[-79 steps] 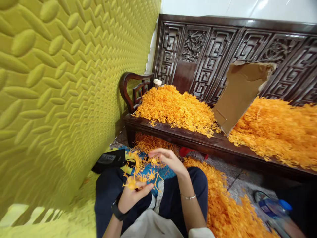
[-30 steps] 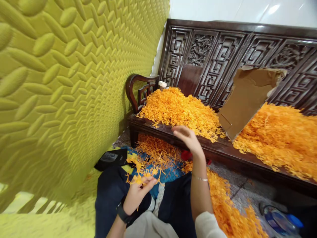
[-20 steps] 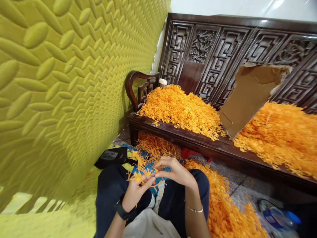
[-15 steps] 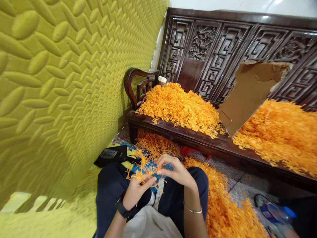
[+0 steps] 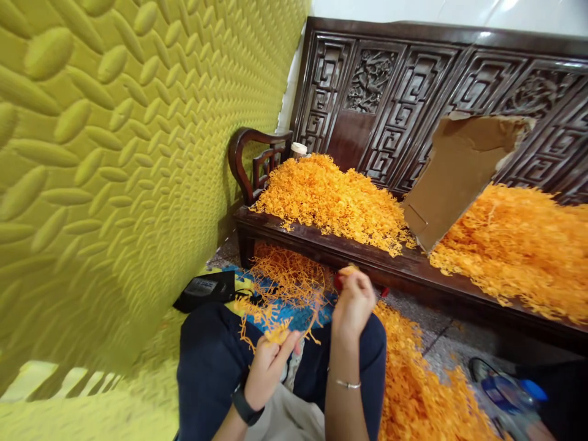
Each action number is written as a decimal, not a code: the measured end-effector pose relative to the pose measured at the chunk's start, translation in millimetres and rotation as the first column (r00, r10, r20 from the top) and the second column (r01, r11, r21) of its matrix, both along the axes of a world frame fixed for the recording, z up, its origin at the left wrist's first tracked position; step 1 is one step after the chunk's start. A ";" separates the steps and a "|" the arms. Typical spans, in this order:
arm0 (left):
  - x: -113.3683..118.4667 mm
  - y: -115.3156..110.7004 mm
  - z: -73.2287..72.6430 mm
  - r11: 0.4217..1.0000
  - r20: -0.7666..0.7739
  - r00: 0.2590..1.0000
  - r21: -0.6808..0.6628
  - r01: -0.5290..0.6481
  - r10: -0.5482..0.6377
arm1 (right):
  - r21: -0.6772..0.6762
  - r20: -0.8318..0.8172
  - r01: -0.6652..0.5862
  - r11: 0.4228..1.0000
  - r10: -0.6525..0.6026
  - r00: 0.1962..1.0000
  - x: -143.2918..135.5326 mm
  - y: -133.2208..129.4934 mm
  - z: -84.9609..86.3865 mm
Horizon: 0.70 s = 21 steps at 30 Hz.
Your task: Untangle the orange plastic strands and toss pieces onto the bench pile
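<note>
Over my lap, my left hand [image 5: 274, 360], with a dark band at the wrist, pinches a branching orange plastic strand [image 5: 264, 315] whose frayed pieces spread above the fingers. My right hand [image 5: 353, 301] is raised near the bench's front edge, its fingers closed around a small orange piece [image 5: 350, 269] that peeks out at the top. Thin orange strands [image 5: 291, 275] lie tangled on the floor beyond my knees.
A dark carved bench [image 5: 289, 233] bears an orange heap [image 5: 331, 196], another heap [image 5: 519, 245] and a cardboard piece [image 5: 448, 174] between them. More orange pieces [image 5: 413, 380] cover the floor at right, near a blue-capped bottle [image 5: 508, 392]. A black pouch [image 5: 204, 289] lies left.
My right hand has moved away from my left, up and to the right, with a small orange piece. My left hand has shifted slightly right and down, still on the strand.
</note>
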<state>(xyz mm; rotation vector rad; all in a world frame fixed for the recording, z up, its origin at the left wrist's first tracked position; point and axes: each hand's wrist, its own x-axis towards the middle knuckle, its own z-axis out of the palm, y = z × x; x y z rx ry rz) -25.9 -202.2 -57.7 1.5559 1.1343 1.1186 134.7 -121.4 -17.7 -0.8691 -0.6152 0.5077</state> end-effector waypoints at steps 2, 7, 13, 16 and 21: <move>-4.7 -3.9 -5.6 0.999 -0.010 1.000 -0.028 -0.015 0.014 | 0.123 -0.046 0.163 0.979 -0.158 0.986 27.9 3.0 20.1; -21.8 3.9 -4.9 0.997 -0.014 0.999 -0.049 -0.053 0.052 | 0.544 -0.076 0.569 0.616 -0.640 0.765 91.7 23.3 97.1; -26.0 19.3 13.0 0.996 -0.053 0.998 0.077 0.039 -0.035 | 0.127 0.744 0.163 0.978 -0.203 0.637 106.5 95.2 127.5; -25.5 24.3 16.5 0.990 -0.064 0.997 0.128 0.050 -0.042 | -0.183 0.818 -0.055 0.982 0.183 0.546 86.5 96.3 103.7; -24.4 32.5 19.7 0.983 -0.080 0.996 0.172 0.059 -0.046 | -0.367 0.727 -0.539 0.759 0.595 0.343 32.2 34.3 66.4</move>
